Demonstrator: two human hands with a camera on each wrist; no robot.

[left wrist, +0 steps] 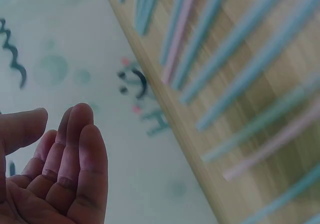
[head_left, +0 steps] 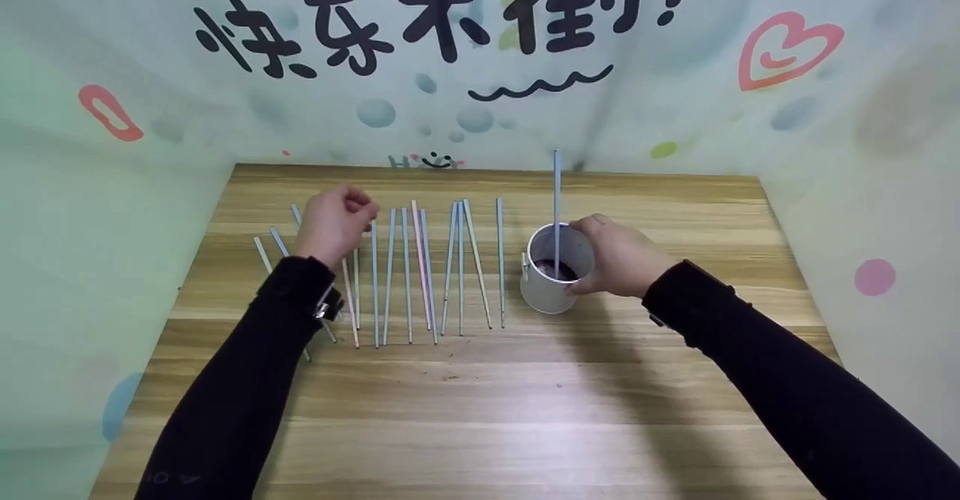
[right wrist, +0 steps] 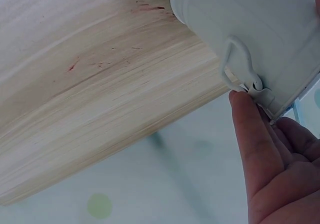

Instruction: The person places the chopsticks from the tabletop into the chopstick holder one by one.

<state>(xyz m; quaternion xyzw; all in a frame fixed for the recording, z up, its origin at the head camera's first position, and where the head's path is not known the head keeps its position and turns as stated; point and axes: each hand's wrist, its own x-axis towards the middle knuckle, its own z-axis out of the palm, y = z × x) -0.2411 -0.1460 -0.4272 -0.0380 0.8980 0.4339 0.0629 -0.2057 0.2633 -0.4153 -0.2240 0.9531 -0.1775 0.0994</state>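
Note:
My right hand (head_left: 619, 256) grips the rim of a small white metal bucket (head_left: 547, 297) on the table. In the right wrist view, a finger touches beside the bucket's small side handle (right wrist: 240, 59). One blue chopstick (head_left: 557, 192) stands upright inside the bucket, over a dark bottom. My left hand (head_left: 337, 218) hovers over the left end of a row of chopsticks, its fingers loosely bent. Nothing shows between those fingers (left wrist: 92, 159) in the left wrist view. The row holds several blue chopsticks (head_left: 501, 260), plus pink ones (head_left: 420, 260) and pale green ones (head_left: 476, 260).
The wooden table (head_left: 465, 425) carries small reddish marks (head_left: 450, 377) in front of the row. Behind it hangs a pale printed cloth (head_left: 300, 117) with dark lettering, which also runs along both sides.

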